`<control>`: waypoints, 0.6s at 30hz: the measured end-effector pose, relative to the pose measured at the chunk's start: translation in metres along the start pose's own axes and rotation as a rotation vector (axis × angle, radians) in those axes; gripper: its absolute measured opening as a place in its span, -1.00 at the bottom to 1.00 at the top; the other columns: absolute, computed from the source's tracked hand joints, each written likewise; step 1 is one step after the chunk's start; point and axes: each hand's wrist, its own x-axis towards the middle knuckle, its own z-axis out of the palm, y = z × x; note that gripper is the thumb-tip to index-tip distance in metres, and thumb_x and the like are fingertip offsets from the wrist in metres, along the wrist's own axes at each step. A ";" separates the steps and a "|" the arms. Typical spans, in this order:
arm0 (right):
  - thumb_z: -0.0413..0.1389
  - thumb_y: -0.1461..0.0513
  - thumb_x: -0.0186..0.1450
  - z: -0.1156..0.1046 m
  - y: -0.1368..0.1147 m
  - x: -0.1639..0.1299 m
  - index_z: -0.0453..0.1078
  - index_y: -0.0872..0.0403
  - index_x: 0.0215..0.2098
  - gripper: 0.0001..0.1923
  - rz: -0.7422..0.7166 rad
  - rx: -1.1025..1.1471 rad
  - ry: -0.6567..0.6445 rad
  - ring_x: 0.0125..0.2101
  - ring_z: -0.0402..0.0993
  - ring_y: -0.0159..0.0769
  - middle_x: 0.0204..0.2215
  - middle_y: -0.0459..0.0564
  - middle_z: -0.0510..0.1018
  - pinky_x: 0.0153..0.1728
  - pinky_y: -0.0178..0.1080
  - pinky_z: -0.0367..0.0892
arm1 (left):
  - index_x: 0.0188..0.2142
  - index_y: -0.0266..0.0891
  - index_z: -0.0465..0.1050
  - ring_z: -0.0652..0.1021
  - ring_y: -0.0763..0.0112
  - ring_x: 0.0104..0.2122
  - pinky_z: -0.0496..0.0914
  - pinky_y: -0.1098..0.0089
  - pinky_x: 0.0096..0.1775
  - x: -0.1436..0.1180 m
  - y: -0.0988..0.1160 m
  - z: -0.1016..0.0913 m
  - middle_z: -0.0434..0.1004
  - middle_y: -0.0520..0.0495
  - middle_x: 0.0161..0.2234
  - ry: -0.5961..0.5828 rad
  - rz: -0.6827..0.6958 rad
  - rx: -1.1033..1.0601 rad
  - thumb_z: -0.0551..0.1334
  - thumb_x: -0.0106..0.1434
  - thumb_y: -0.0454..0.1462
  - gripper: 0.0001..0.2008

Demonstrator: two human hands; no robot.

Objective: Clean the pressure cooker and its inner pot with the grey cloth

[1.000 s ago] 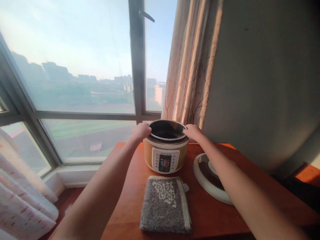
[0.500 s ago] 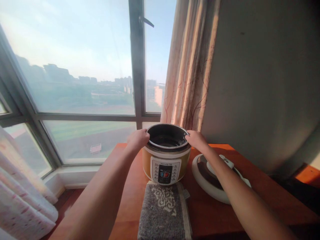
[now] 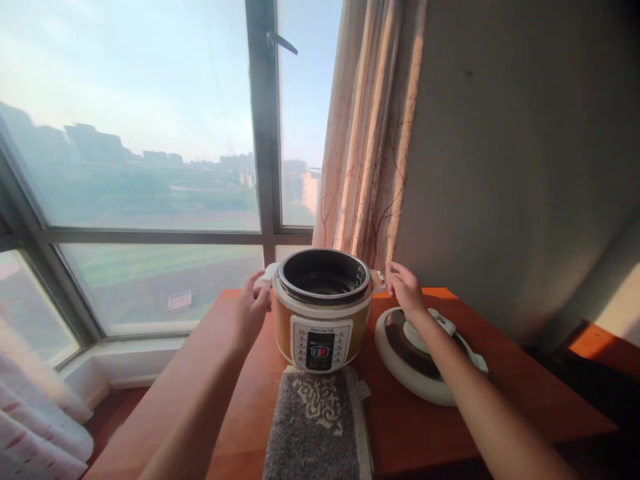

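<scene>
A yellow-and-white electric pressure cooker [image 3: 285,327] stands lidless on the table, its control panel facing me. The dark inner pot [image 3: 320,270] sits down inside it. My left hand [image 3: 253,303] is beside the white left handle [image 3: 269,274], fingers loosely bent and apart; whether they touch the handle I cannot tell. On the other side my right hand [image 3: 404,288] hovers just off the right handle [image 3: 379,281], with its fingers loosely curled and nothing visible in them. Below my right forearm lies the round white-and-brown lid [image 3: 400,357].
A folded grey patterned towel [image 3: 317,427] lies in front of the cooker on the reddish wooden table [image 3: 227,373]. Behind are a window [image 3: 150,233] and a beige curtain [image 3: 365,133]. A grey wall [image 3: 500,167] rises at the right.
Both hands have let go of the inner pot's rim and moved outward and down to the cooker's sides. The pot now sits lower in the cooker. The view has shifted slightly right.
</scene>
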 end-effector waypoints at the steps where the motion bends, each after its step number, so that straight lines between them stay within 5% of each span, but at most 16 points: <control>1: -0.14 0.10 0.33 -0.007 0.018 -0.003 0.26 0.22 0.25 -0.39 0.020 0.004 0.038 -0.52 0.43 -0.23 -0.56 -0.11 0.47 -0.40 -0.25 0.35 | 0.06 -0.24 0.36 0.42 0.36 -0.58 0.30 0.41 -0.47 -0.012 -0.011 -0.001 0.36 0.14 -0.61 0.042 -0.014 -0.029 0.11 0.26 -0.08 -0.55; 4: -0.12 0.10 0.31 -0.031 0.072 -0.013 0.38 0.14 0.13 -0.47 0.074 -0.300 0.103 -0.39 0.52 -0.18 -0.44 -0.03 0.57 -0.29 -0.22 0.38 | -0.34 -0.18 0.35 0.41 0.39 -0.57 0.28 0.43 -0.49 -0.045 -0.042 0.000 0.33 0.12 -0.61 0.011 -0.093 -0.063 0.13 0.18 -0.16 -0.85; 8: -0.02 0.11 0.29 -0.057 0.114 -0.029 0.51 0.09 -0.14 -0.65 0.118 -0.447 0.084 -0.25 0.54 -0.08 -0.30 0.13 0.62 -0.19 -0.15 0.36 | -0.49 -0.18 0.31 0.40 0.39 -0.55 0.26 0.44 -0.51 -0.074 -0.076 0.013 0.33 0.08 -0.59 -0.168 -0.177 -0.119 0.16 0.22 -0.02 -0.69; 12: 0.00 0.06 0.33 -0.061 0.124 -0.044 0.53 0.08 -0.28 -0.66 0.125 -0.561 0.028 -0.19 0.53 -0.04 -0.27 0.18 0.59 -0.13 -0.14 0.34 | -0.55 -0.18 0.30 0.37 0.43 -0.59 0.23 0.45 -0.54 -0.083 -0.095 0.021 0.34 0.07 -0.59 -0.207 -0.199 -0.122 0.16 0.24 0.10 -0.55; 18: -0.03 -0.08 0.40 -0.049 0.125 -0.051 0.55 0.08 -0.10 -0.51 0.080 -0.861 -0.163 -0.02 0.49 0.05 -0.08 0.25 0.54 -0.04 -0.06 0.32 | -0.53 -0.18 0.32 0.40 0.39 -0.56 0.28 0.44 -0.50 -0.087 -0.094 0.020 0.36 0.07 -0.59 -0.205 -0.186 -0.150 0.19 0.22 0.15 -0.53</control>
